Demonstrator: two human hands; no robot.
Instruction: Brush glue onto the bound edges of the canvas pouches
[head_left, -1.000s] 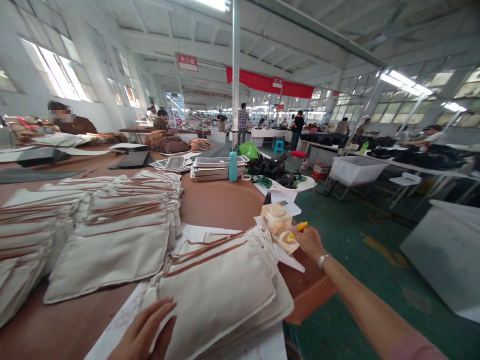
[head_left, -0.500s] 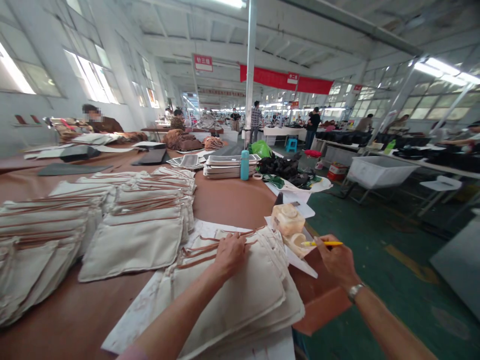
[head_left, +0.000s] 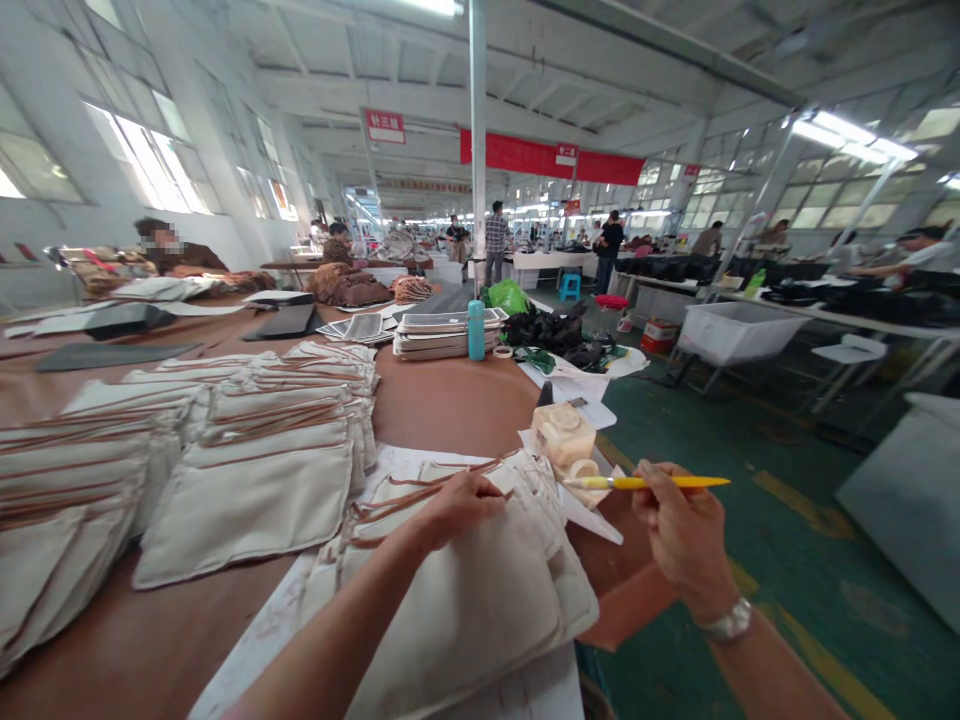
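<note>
Cream fabric pieces with brown strips (head_left: 465, 600) lie stacked on white paper at the table's front edge. My left hand (head_left: 466, 508) rests on the top piece near its upper edge, fingers curled together; what its fingertips pinch, if anything, is too small to tell. Off the table's right edge, my right hand (head_left: 684, 530) grips a yellow brush (head_left: 679, 482), its pale tip pointing left over a small open cup (head_left: 586, 476). Behind that cup stands a yellowish, stained plastic container (head_left: 562, 434).
More cream piles (head_left: 251, 500) cover the left of the brown table (head_left: 442, 405). Farther back are a turquoise bottle (head_left: 476, 330), stacked panels (head_left: 435, 336) and black material (head_left: 551, 335). A white bin (head_left: 739, 332) stands on the right; people are in the background.
My right hand has raised the brush out of the cup, and more of the brush now shows. My left hand stays on the pile, shifted slightly. The whole view has turned a little right.
</note>
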